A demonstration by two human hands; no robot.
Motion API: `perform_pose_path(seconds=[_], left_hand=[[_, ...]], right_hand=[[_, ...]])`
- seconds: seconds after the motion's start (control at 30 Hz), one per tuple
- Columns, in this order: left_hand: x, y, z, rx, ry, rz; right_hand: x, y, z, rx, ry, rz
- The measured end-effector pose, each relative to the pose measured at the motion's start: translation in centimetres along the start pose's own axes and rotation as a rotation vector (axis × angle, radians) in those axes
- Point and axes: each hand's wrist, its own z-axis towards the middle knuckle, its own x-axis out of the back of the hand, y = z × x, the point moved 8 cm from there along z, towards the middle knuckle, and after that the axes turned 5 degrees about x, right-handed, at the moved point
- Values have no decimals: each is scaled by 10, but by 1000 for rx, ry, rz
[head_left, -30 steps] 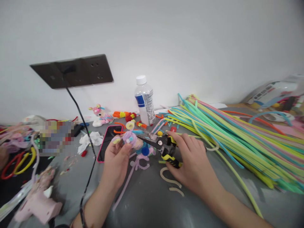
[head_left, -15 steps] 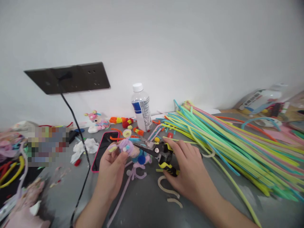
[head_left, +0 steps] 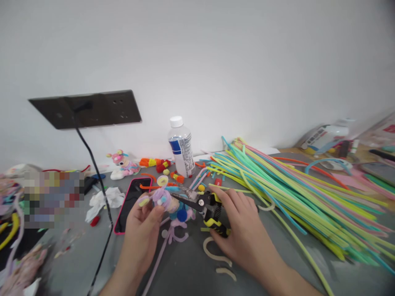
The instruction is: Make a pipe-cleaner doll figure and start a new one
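Observation:
My left hand (head_left: 140, 228) pinches a small pipe-cleaner doll (head_left: 162, 200) by its lilac head, which has pale yellow ears. The doll's body leans to the right, with blue parts and a round dark blue piece. In my right hand (head_left: 237, 220) is a pair of wire-stripper pliers (head_left: 206, 206) with black and yellow handles. Their dark jaws point left and reach the doll near its head; whether they grip anything there I cannot tell. Below the doll a lilac pipe cleaner (head_left: 157, 261) trails over the grey table. Cream pipe-cleaner scraps (head_left: 218, 254) lie under my right hand.
A large bundle of coloured pipe cleaners (head_left: 296, 197) spreads across the right side. A plastic bottle (head_left: 182, 150) stands by the wall. Left are a pink-edged phone (head_left: 133, 201), crumpled tissue (head_left: 105, 201), a finished-looking figure (head_left: 123, 165) and a black cable (head_left: 94, 160) from the wall socket plate (head_left: 86, 110).
The whole view has shifted slightly, so the scene sits a little lower and further left. Both hands keep their hold, and the pliers stay at the doll.

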Motion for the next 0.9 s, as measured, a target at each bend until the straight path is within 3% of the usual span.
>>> perform_pose_path(seconds=[0.57, 0.9], left_hand=[[-6, 6, -2, -38, -23, 18], [7, -3, 3, 24, 10, 37]], right_hand=[[6, 0, 1, -5, 29, 34], [3, 1, 2, -16, 14, 32]])
